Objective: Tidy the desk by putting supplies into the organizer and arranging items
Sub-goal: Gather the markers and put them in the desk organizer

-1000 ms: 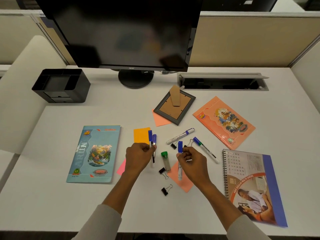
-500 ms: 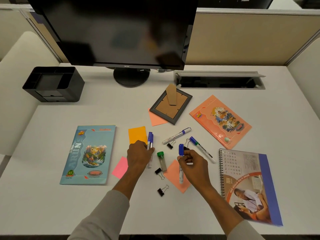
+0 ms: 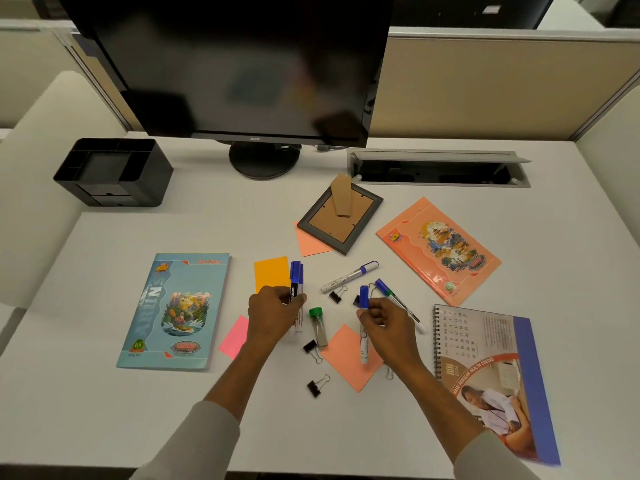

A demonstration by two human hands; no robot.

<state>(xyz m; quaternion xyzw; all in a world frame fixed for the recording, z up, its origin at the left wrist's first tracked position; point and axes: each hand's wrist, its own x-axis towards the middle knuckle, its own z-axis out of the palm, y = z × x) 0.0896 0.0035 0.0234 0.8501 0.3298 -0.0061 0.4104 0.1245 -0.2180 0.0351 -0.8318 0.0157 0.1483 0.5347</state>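
My left hand [image 3: 273, 315] grips two blue-capped markers [image 3: 296, 282] held together, caps pointing away from me. My right hand [image 3: 384, 320] pinches another blue-capped marker [image 3: 363, 299] over a salmon sticky note [image 3: 349, 358]. On the desk lie a white marker [image 3: 348, 277], a green-banded marker [image 3: 398, 301] and a green-capped tube [image 3: 318, 325]. Black binder clips [image 3: 314, 386] are scattered around them. The black organizer [image 3: 114, 173], with nothing visible in it, stands at the far left.
A monitor [image 3: 242, 64] stands at the back, an open cable tray [image 3: 440, 168] to its right. A picture frame [image 3: 341, 220] lies face down. Blue notebook [image 3: 176, 310], orange notebook [image 3: 440, 251], spiral calendar [image 3: 491, 375], orange note [image 3: 272, 273] and pink note [image 3: 235, 337] lie around.
Both hands keep hold of their markers and have barely shifted. The view tilted a little, so everything sits slightly lower and farther left in the frame.
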